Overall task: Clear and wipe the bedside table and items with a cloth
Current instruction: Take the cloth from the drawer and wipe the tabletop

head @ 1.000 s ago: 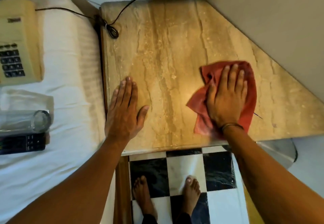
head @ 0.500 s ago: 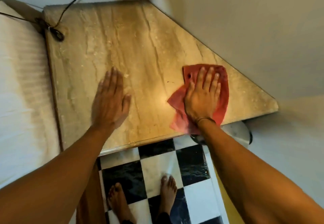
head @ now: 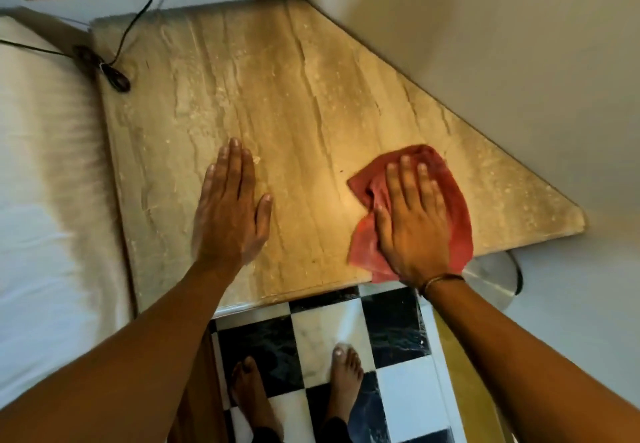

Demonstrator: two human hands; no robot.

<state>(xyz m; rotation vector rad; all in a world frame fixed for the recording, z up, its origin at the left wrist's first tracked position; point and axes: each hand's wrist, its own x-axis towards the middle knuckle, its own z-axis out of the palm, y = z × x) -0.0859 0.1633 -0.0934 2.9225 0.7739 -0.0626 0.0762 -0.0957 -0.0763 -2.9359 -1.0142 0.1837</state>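
There is one counter (head: pixel 311 113), a flat slab of beige stone with long brown veins; its right side is cut at a slant along the wall. To the left of it is one bed (head: pixel 41 217) with a white, smooth sheet. Below the counter I see the floor (head: pixel 325 335) in black and white squares, and my two bare feet stand on it. One thin black cable (head: pixel 119 75) lies at the far left corner of the counter, with a small coil. There is one cloth (head: pixel 457 214), red, soft and crumpled, near the front right edge of the counter. My right hand (head: pixel 412 221) lies flat on top of the cloth, grip spread, fingers pressing it down; the cloth shows around my palm on both sides. My left hand (head: pixel 230 210) lies flat on the bare stone, grip spread, holding nothing, well apart from the cloth.
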